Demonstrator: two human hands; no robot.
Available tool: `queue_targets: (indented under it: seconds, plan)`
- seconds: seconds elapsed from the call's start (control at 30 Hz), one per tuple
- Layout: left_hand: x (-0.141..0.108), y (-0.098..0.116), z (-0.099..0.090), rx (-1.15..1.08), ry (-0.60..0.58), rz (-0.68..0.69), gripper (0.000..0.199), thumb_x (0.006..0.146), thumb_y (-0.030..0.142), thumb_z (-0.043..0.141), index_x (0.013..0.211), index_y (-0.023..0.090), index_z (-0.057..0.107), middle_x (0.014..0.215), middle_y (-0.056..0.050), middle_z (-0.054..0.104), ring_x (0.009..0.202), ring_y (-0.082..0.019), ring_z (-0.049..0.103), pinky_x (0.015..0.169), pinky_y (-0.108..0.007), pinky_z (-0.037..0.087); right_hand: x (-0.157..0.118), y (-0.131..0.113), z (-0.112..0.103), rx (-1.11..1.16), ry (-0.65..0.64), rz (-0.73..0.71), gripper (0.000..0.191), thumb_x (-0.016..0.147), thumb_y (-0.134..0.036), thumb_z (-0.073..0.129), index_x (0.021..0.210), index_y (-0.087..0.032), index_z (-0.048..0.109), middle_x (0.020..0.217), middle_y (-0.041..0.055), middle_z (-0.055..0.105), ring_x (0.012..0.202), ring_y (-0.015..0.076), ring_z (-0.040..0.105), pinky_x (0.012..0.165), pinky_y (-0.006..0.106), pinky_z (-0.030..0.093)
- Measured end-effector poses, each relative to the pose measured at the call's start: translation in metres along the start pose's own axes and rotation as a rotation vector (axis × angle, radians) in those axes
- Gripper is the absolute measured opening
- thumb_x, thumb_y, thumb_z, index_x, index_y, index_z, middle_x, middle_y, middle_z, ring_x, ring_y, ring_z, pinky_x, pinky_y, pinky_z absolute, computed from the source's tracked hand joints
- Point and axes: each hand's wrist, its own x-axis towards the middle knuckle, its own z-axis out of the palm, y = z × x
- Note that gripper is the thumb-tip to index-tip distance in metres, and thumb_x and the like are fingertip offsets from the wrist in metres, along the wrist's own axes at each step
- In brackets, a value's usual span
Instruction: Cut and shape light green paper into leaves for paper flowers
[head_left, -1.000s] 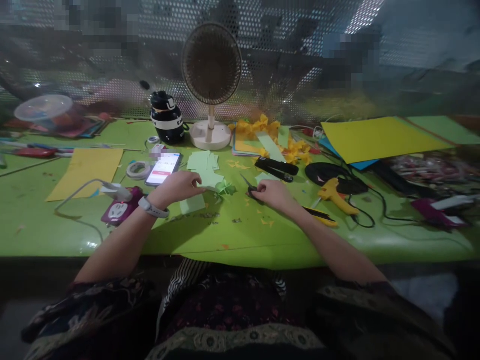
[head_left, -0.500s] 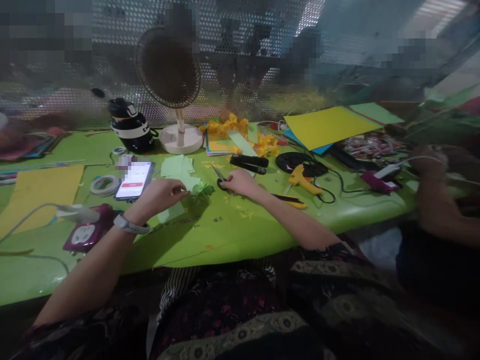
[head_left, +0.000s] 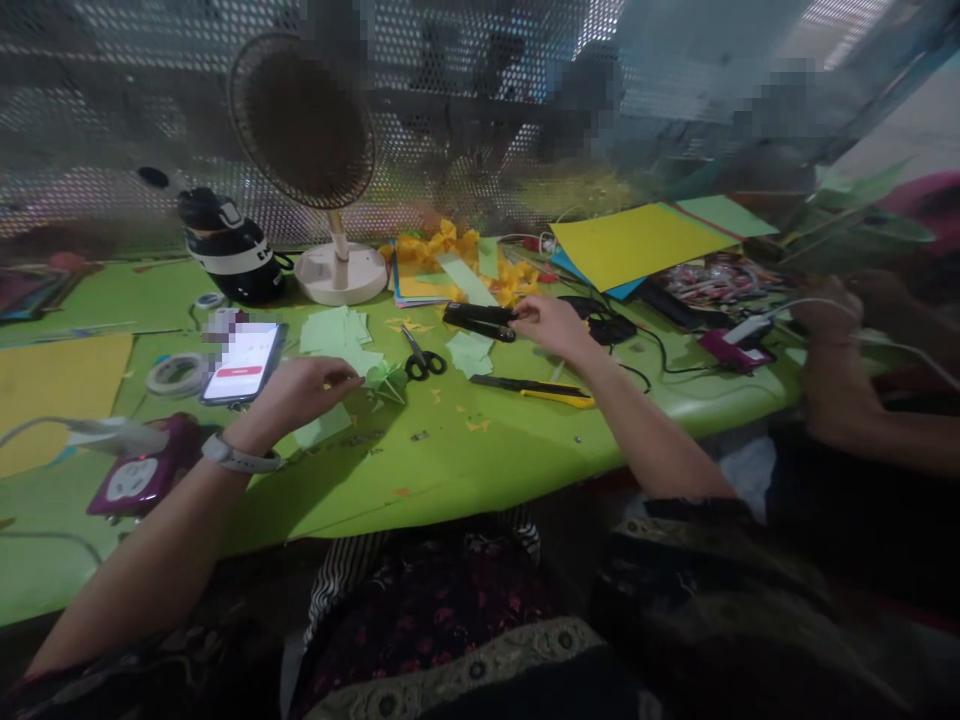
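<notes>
My left hand (head_left: pixel 311 388), a pale watch on its wrist, pinches a small green folded-paper flower (head_left: pixel 386 383) just above the table. My right hand (head_left: pixel 553 325) has its fingers closed at the right end of a black stapler (head_left: pixel 480 320), which lies on the table. Between the hands, a pair of scissors (head_left: pixel 420 358) with black handles rests with nobody holding it. Pale green paper pieces (head_left: pixel 470 352) lie below the stapler, and a stack of green paper squares (head_left: pixel 335 330) sits behind my left hand. A yellow box cutter (head_left: pixel 534 387) lies below my right hand.
A fan (head_left: pixel 341 275) and a dark bottle (head_left: pixel 232 255) stand at the back. Orange paper flowers (head_left: pixel 442 245) lie behind the stapler. A phone (head_left: pixel 246 365), tape roll (head_left: pixel 176 375) and purple power strip (head_left: pixel 146 470) are at left. Another person's arm (head_left: pixel 836 370) reaches in at right.
My right hand has let go of the scissors, leaving them on the table, and moved right to the stapler. My left hand still holds the paper flower. The view has shifted slightly.
</notes>
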Motion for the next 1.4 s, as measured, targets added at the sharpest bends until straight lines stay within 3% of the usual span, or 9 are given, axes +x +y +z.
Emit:
queue_targets:
  seconds: [0.17,0.33,0.53,0.73,0.83,1.0,1.13,1.3,1.4]
  plan:
    - [0.000,0.003,0.002,-0.035,-0.007,0.008,0.036,0.091,0.047,0.050,0.093,0.020,0.075,0.093,-0.007,0.078,0.077,-0.022,0.068,0.070,-0.031,0.047,0.018,0.004,0.026,-0.240,-0.015,-0.134,0.044,0.083,-0.030,0.073,0.122,-0.011,0.064,0.125,0.0191,0.064,0.118,0.0357,0.056,0.097,0.046,0.045]
    - [0.000,0.005,0.000,-0.057,-0.040,-0.006,0.036,0.090,0.046,0.050,0.092,0.020,0.075,0.094,-0.008,0.078,0.076,-0.021,0.068,0.067,-0.030,0.047,0.034,-0.004,0.040,-0.303,-0.120,-0.088,0.036,0.088,-0.023,0.066,0.122,-0.011,0.064,0.122,0.0203,0.066,0.113,0.0350,0.060,0.094,0.045,0.047]
    - [-0.001,0.002,0.000,-0.047,-0.024,-0.017,0.036,0.090,0.047,0.051,0.093,0.021,0.075,0.094,-0.007,0.078,0.076,-0.021,0.067,0.066,-0.031,0.047,0.055,0.008,0.021,-0.037,-0.033,-0.062,0.035,0.079,-0.016,0.071,0.115,-0.016,0.070,0.116,0.0109,0.071,0.109,0.0291,0.064,0.096,0.041,0.047]
    - [-0.002,0.002,0.001,-0.037,-0.019,-0.013,0.037,0.091,0.048,0.049,0.093,0.022,0.075,0.093,-0.006,0.078,0.075,-0.020,0.067,0.065,-0.031,0.045,0.074,0.006,0.005,0.242,0.082,0.043,0.039,0.074,-0.020,0.074,0.112,-0.011,0.071,0.102,0.0093,0.074,0.093,0.0265,0.068,0.087,0.040,0.052]
    - [-0.002,0.004,0.001,-0.036,-0.024,-0.010,0.035,0.091,0.046,0.050,0.093,0.021,0.076,0.092,-0.007,0.078,0.075,-0.021,0.067,0.067,-0.031,0.046,0.078,-0.013,0.017,0.219,0.050,0.008,0.037,0.073,-0.018,0.075,0.110,-0.011,0.072,0.106,0.0094,0.073,0.099,0.0265,0.067,0.092,0.040,0.050]
    - [-0.002,0.009,0.001,-0.047,-0.065,-0.002,0.035,0.092,0.044,0.051,0.095,0.019,0.075,0.092,-0.008,0.078,0.077,-0.021,0.068,0.069,-0.032,0.047,0.080,-0.048,0.056,0.099,-0.043,-0.010,0.036,0.077,-0.015,0.073,0.113,-0.012,0.071,0.115,0.0130,0.072,0.108,0.0278,0.065,0.096,0.041,0.049]
    - [-0.002,0.014,0.002,-0.051,-0.084,-0.011,0.032,0.092,0.042,0.053,0.094,0.018,0.075,0.092,-0.009,0.077,0.077,-0.021,0.068,0.067,-0.031,0.048,0.078,-0.058,0.077,0.047,-0.052,-0.057,0.036,0.080,-0.015,0.071,0.116,-0.012,0.069,0.121,0.0147,0.069,0.113,0.0287,0.063,0.098,0.042,0.048]
    - [-0.003,0.021,0.005,-0.065,-0.064,0.021,0.027,0.091,0.036,0.054,0.095,0.018,0.075,0.094,-0.009,0.077,0.075,-0.019,0.066,0.067,-0.030,0.047,0.075,-0.038,0.063,0.162,-0.124,-0.097,0.045,0.082,-0.025,0.072,0.123,-0.011,0.063,0.123,0.0148,0.069,0.107,0.0248,0.065,0.091,0.035,0.050]
    - [-0.004,0.024,0.009,-0.070,-0.038,0.060,0.025,0.091,0.033,0.055,0.094,0.017,0.074,0.095,-0.009,0.076,0.075,-0.019,0.066,0.067,-0.030,0.048,0.072,-0.012,0.048,0.049,-0.044,-0.030,0.031,0.086,-0.023,0.064,0.114,-0.010,0.067,0.112,0.0144,0.072,0.100,0.0239,0.067,0.087,0.033,0.050]
